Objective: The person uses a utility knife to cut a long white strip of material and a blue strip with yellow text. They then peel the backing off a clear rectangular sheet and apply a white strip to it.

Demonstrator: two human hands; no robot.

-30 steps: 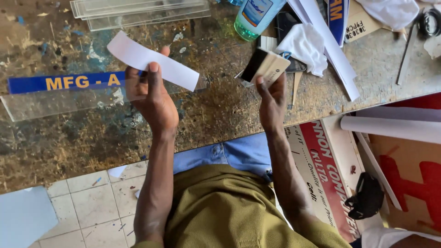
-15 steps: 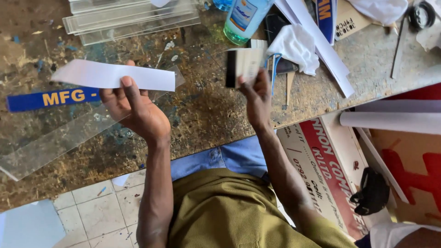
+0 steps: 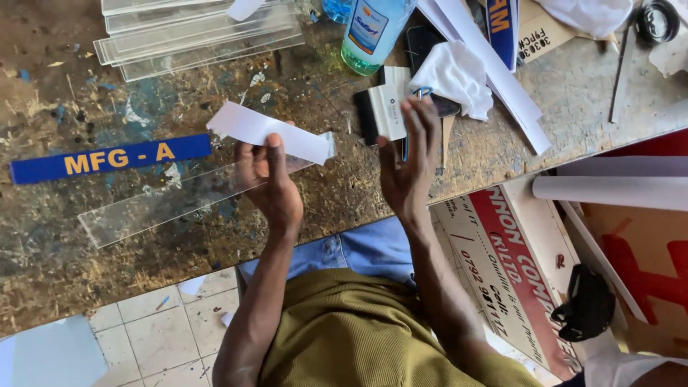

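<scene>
My left hand (image 3: 271, 183) pinches a white paper strip (image 3: 251, 125) with the thumb on top. The paper lies over the right end of a long clear plastic strip (image 3: 154, 208) that slants across the worn bench (image 3: 79, 287). Whether the fingers also grip the clear strip I cannot tell. My right hand (image 3: 407, 161) is raised with fingers spread and holds nothing. Just beyond its fingertips a white squeegee with a black edge (image 3: 381, 107) rests on the bench. A blue strip with yellow letters (image 3: 107, 158) lies to the left.
A stack of clear strips (image 3: 193, 32) sits at the back left. A clear bottle (image 3: 373, 32), a white cloth (image 3: 455, 75), a dark phone (image 3: 423, 43) and white paper strips (image 3: 502, 79) crowd the back right. Below the bench edge are white rolls (image 3: 616, 190) and a printed board (image 3: 509, 265).
My right hand has let go of the squeegee, which now rests on the bench, and its fingers have spread. My left hand has carried the paper strip to the right.
</scene>
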